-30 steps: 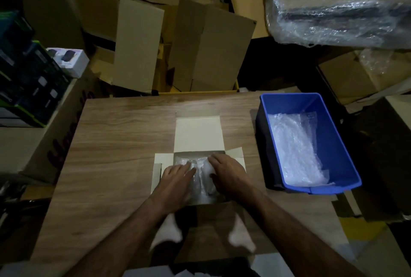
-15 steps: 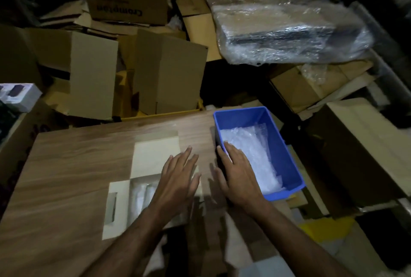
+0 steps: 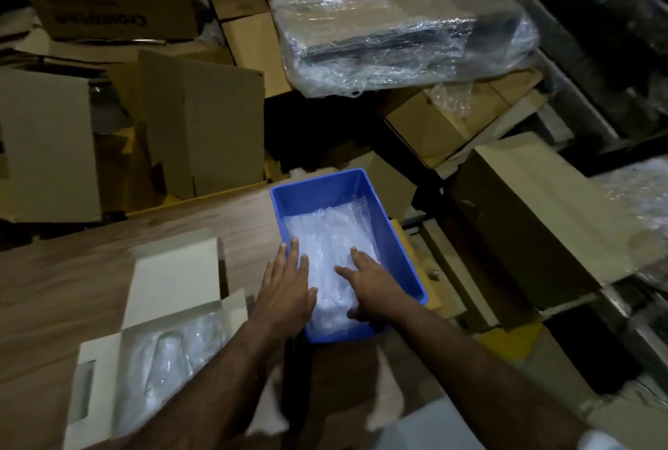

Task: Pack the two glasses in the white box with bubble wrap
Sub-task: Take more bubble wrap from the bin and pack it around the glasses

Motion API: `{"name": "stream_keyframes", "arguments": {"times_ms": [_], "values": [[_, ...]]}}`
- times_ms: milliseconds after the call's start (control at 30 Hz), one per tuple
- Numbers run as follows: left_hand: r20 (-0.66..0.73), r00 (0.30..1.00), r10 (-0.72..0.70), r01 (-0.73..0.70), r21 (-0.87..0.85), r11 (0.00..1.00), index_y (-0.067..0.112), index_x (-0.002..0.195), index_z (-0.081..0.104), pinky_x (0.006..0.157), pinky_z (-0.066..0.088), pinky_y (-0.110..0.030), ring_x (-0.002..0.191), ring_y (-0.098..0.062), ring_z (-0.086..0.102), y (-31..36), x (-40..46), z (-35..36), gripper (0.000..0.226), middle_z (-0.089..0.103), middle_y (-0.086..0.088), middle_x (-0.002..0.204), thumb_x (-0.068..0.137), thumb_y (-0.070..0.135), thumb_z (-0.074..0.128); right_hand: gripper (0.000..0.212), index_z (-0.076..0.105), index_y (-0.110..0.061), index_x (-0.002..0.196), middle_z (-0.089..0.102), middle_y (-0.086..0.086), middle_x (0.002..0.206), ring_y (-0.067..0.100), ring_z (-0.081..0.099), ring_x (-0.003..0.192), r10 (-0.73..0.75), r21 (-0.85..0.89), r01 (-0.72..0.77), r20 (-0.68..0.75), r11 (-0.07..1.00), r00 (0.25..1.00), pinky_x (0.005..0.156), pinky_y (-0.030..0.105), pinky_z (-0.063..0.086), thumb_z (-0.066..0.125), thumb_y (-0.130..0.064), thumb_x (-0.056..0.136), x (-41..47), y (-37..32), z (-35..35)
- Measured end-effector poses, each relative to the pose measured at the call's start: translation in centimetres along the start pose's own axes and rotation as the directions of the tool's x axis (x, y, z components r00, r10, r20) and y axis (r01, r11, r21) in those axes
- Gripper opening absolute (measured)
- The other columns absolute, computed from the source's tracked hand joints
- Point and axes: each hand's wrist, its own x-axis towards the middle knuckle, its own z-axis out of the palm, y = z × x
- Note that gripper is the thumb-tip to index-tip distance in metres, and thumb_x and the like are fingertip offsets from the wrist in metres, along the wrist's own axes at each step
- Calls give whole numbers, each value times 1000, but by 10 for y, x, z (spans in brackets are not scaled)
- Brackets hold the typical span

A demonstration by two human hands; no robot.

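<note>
The white box [image 3: 173, 279] lies open on the wooden table [image 3: 54, 279] at the lower left, flaps spread. Inside it, glasses wrapped in bubble wrap [image 3: 170, 363] are dimly visible. To its right stands a blue bin [image 3: 394, 243] holding loose bubble wrap [image 3: 325, 236]. My left hand [image 3: 285, 287] reaches over the bin's left wall with straight fingers, its fingertips on the wrap. My right hand [image 3: 368, 287] lies inside the bin on the wrap, fingers spread and slightly bent.
Brown cardboard boxes [image 3: 202, 120] crowd the space behind the table. A large bundle in clear plastic film [image 3: 401, 33] rests on boxes at the upper right. More cartons [image 3: 535, 218] stand right of the bin. The room is dim.
Both hands left the white box and moved right into the blue bin, onto the loose bubble wrap. The view swung right, so the box now sits at the lower left.
</note>
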Motion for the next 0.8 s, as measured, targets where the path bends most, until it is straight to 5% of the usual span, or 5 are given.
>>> {"name": "stream_keyframes", "arguments": {"times_ms": [167,300,500,633,800], "values": [[-2,1000,-6,6,-13,1000,13,161,-1,123,-9,-39,151,-30,-28,4,0,2,68,-31,-12,163,107,34,34,62,54,-21,144,16,29,163,43,22,151,-131,-11,131,17,991,991,121,48,28,76,-20,86,31,15,18],[-13,1000,14,-15,-39,999,16,161,-4,126,-6,-39,147,-28,-34,1,-1,6,66,-34,-10,161,108,33,32,17,79,-9,94,57,33,135,50,61,118,-183,-16,183,-185,983,965,84,54,59,74,-7,78,43,21,31],[-43,999,13,-15,-51,999,19,162,-3,121,-12,-34,147,-26,-36,-2,2,14,66,-34,-6,162,108,33,33,12,72,-19,97,61,20,137,36,59,125,-201,25,219,-306,975,930,86,47,59,73,-15,86,40,35,27],[-23,1000,5,-6,-48,999,22,161,-7,121,-12,-35,146,-24,-38,-3,3,17,66,-36,-5,161,106,39,25,39,73,-22,107,61,24,136,39,63,120,-285,11,302,-299,953,911,84,46,61,87,-15,71,40,35,35],[-25,1000,9,-10,-36,999,21,161,-9,123,-13,-37,146,-24,-38,-7,2,18,66,-36,-5,161,107,37,27,12,75,-15,77,67,24,124,42,69,104,-309,-3,324,-306,946,901,68,46,62,81,-11,67,50,26,32]]}}
